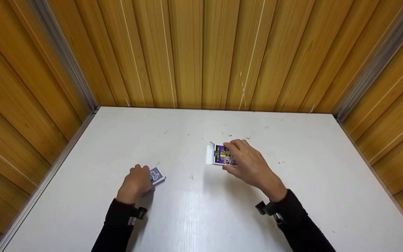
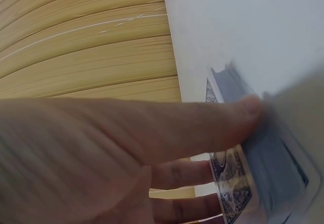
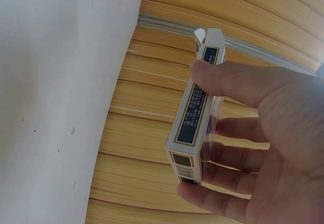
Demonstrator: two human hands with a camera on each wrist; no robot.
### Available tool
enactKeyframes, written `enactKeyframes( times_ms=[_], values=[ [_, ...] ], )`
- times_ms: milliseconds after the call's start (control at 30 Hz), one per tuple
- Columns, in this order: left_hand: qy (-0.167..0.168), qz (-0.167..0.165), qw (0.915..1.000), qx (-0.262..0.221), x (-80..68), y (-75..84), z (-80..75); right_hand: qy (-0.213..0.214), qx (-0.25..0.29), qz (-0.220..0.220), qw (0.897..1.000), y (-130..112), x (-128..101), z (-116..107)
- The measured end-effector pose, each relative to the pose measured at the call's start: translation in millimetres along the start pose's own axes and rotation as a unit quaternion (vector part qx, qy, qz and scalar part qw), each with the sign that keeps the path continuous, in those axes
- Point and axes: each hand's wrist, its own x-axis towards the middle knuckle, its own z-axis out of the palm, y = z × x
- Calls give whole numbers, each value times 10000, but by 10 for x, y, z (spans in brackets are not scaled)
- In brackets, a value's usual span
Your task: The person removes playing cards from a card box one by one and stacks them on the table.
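Observation:
My left hand (image 1: 135,183) grips a deck of playing cards (image 1: 156,175) with blue-and-white patterned backs, low over the left part of the table. In the left wrist view the thumb lies along the edge of the deck (image 2: 273,168), and fingers press its patterned face. Further right, my right hand (image 1: 248,162) holds a purple-fronted card box (image 1: 225,155) by its long edges. Its white flap (image 1: 210,154) stands open, facing left. The right wrist view shows the thumb on the narrow printed side of the box (image 3: 190,118); whether anything is inside is hidden.
Both hands are over a white table (image 1: 187,224) with small scuffs and specks. Yellow wood-look panels (image 1: 187,52) rise behind it and at both sides, with grey metal posts (image 1: 70,59) in the corners. Each wrist carries a small black strapped device (image 1: 269,209).

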Motion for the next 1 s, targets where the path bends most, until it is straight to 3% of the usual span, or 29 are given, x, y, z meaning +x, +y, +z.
enactKeyframes(
  times_ms=[467,1000],
  values=[
    [321,-196,9990,254,19,94,71,11,-72,-71,9999,-7,4,3],
    [220,-355,9991,90,34,91,63,-46,-89,-13,9999,-6,-8,18]
  ],
)
